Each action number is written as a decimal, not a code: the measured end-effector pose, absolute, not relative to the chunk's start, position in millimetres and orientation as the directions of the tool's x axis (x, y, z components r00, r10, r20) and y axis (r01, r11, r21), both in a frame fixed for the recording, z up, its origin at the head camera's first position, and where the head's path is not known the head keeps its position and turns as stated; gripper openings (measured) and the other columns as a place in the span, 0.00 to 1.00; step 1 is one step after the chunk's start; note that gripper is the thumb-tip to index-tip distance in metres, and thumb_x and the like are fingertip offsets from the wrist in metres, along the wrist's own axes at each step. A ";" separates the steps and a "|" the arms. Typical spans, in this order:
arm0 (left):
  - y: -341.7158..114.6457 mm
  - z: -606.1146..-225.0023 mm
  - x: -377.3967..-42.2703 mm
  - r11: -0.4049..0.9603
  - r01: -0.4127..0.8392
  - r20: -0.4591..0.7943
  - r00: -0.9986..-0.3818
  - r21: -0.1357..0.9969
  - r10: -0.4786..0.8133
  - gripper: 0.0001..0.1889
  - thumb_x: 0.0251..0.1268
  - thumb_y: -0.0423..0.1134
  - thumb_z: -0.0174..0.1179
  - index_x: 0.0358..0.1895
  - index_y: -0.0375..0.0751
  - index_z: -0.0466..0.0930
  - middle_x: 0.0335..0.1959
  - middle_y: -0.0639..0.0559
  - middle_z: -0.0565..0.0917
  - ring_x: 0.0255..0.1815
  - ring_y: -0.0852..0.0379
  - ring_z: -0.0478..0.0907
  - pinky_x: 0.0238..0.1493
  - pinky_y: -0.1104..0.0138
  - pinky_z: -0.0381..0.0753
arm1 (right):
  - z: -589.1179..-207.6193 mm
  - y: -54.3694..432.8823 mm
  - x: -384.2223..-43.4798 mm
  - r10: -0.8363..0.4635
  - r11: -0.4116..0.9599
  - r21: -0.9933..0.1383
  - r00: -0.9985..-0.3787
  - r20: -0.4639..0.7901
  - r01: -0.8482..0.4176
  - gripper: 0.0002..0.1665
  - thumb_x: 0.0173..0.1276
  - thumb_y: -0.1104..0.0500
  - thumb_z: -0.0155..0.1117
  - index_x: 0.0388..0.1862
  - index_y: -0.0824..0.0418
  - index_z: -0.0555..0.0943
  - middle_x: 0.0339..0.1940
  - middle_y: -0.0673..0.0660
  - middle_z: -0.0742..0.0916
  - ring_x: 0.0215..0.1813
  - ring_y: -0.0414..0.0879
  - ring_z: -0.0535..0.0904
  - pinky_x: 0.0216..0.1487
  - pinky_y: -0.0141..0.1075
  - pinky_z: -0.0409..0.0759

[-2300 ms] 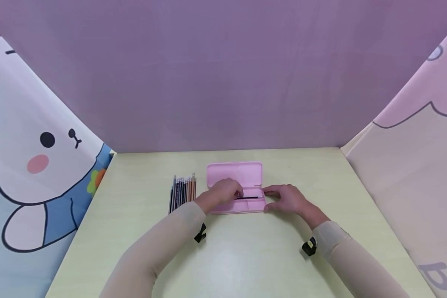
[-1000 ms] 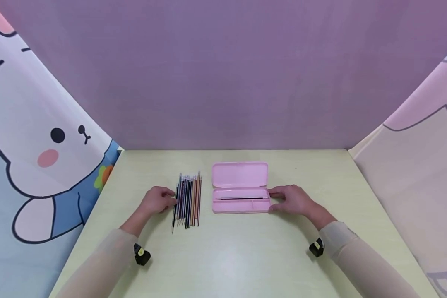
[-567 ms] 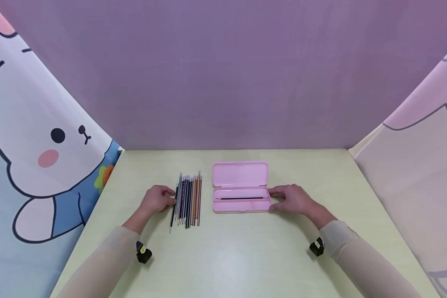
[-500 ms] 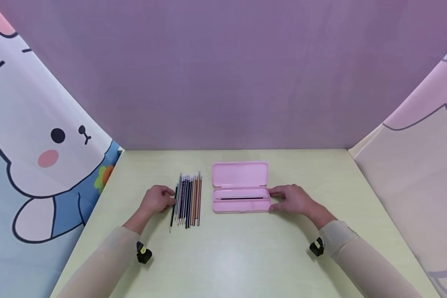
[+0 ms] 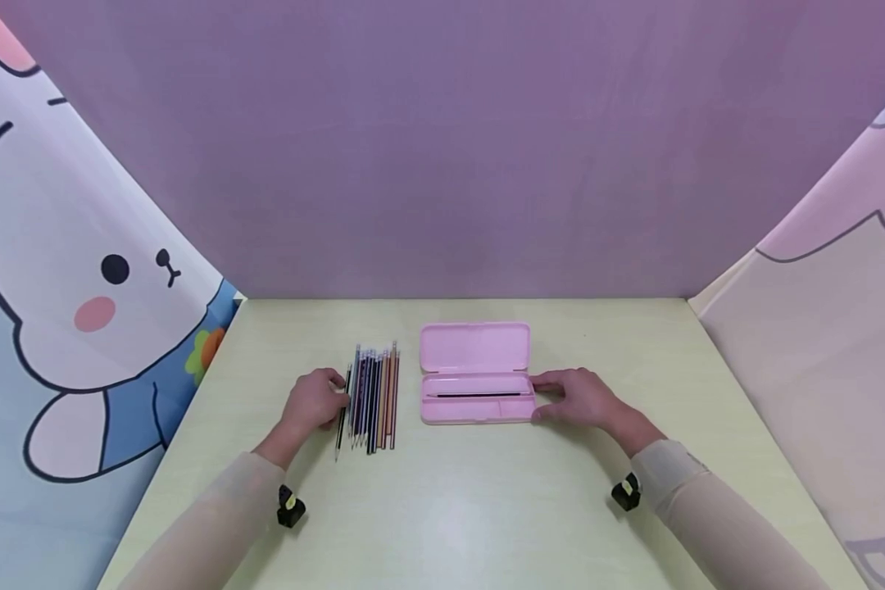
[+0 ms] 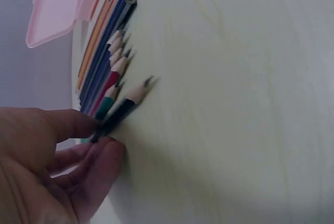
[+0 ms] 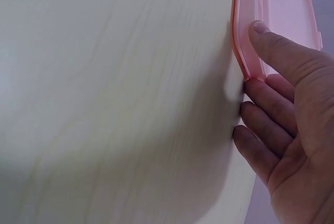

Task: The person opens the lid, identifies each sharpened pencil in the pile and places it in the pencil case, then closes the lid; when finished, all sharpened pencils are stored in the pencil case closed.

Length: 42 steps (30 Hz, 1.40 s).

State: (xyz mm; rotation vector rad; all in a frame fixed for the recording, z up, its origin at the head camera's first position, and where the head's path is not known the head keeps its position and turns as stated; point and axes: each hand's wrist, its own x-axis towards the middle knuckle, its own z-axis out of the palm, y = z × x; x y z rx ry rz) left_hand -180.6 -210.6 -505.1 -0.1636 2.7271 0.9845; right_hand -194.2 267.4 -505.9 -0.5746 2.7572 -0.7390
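Pink case (image 5: 475,382) (open); between hands (image 5: 314,399) (image 5: 577,398)

Beige sleeves (image 5: 206,524); black wrist cameras (image 5: 291,515), yellow marks (image 5: 291,501)

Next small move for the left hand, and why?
Probably lift the dark pencil clear of the row of pencils: the left hand pinches it, its tip angles away from the row, and the open pink case, holding a single pencil, has its right end held by the right hand.
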 end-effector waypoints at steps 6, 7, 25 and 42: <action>-207.1 -501.8 -180.1 0.797 -0.177 -0.268 -0.963 0.577 -0.020 0.19 0.63 0.35 0.63 0.56 0.30 0.78 0.13 0.49 0.78 0.13 0.52 0.78 0.18 0.64 0.77 | -510.1 268.2 -193.4 -0.423 0.797 -0.515 -0.900 -0.103 -0.316 0.40 0.56 0.40 0.80 0.67 0.50 0.82 0.60 0.52 0.88 0.68 0.57 0.79 0.71 0.60 0.71; -206.8 -501.1 -179.8 0.801 -0.177 -0.268 -0.963 0.572 -0.021 0.20 0.62 0.35 0.63 0.56 0.30 0.78 0.15 0.48 0.79 0.13 0.52 0.78 0.18 0.64 0.78 | -510.8 268.4 -193.2 -0.424 0.796 -0.515 -0.900 -0.099 -0.318 0.40 0.56 0.40 0.80 0.67 0.50 0.82 0.60 0.52 0.88 0.68 0.57 0.80 0.71 0.60 0.72; -210.3 -500.1 -177.0 0.887 -0.118 -0.183 -0.982 0.446 -0.039 0.20 0.57 0.34 0.61 0.54 0.30 0.81 0.35 0.43 0.87 0.22 0.52 0.77 0.26 0.60 0.78 | -511.3 268.2 -192.4 -0.404 0.805 -0.515 -0.908 -0.111 -0.295 0.40 0.55 0.39 0.81 0.67 0.47 0.82 0.63 0.52 0.87 0.69 0.56 0.79 0.69 0.57 0.75; -224.5 -490.7 -181.2 0.762 -0.123 -0.159 -0.987 0.636 -0.026 0.13 0.64 0.34 0.63 0.48 0.29 0.86 0.34 0.43 0.88 0.21 0.57 0.79 0.22 0.65 0.81 | -508.2 266.6 -192.5 -0.404 0.801 -0.525 -0.907 -0.118 -0.288 0.40 0.55 0.39 0.81 0.67 0.46 0.81 0.62 0.50 0.87 0.69 0.56 0.79 0.72 0.58 0.72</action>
